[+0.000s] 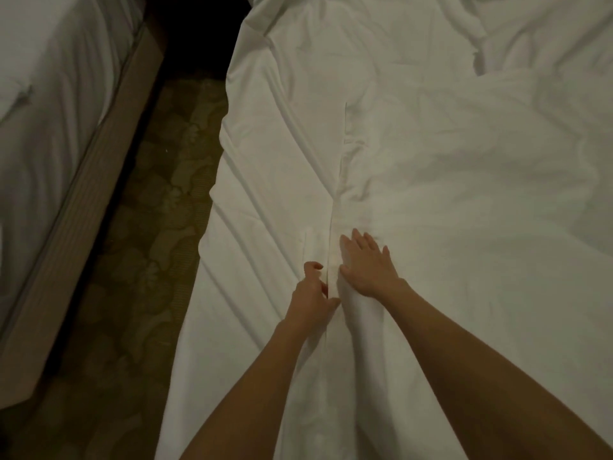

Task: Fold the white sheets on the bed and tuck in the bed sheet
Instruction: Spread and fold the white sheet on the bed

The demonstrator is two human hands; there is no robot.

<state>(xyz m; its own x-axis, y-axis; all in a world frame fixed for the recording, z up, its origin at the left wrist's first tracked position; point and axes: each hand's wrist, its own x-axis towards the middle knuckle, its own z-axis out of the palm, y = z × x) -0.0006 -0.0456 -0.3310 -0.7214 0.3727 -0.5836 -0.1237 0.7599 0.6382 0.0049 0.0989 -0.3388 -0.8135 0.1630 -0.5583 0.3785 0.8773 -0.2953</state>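
Observation:
A white top sheet (464, 194) lies rumpled over the right and middle of the bed, and its hemmed edge (340, 180) runs from the middle of the view down toward me. Beneath it a smoother white bed sheet (265, 161) covers the left strip of the mattress, creased diagonally. My left hand (313, 293) pinches the hemmed edge between thumb and curled fingers. Just right of that edge, my right hand (368, 263) presses flat on the top sheet with fingers spread and straight.
A patterned carpet aisle (149, 227) runs along the bed's left side. Across it stands a second bed (43, 111) with white linen and a beige base (99, 180). Bunched white bedding (497, 34) is piled at the far right of my bed.

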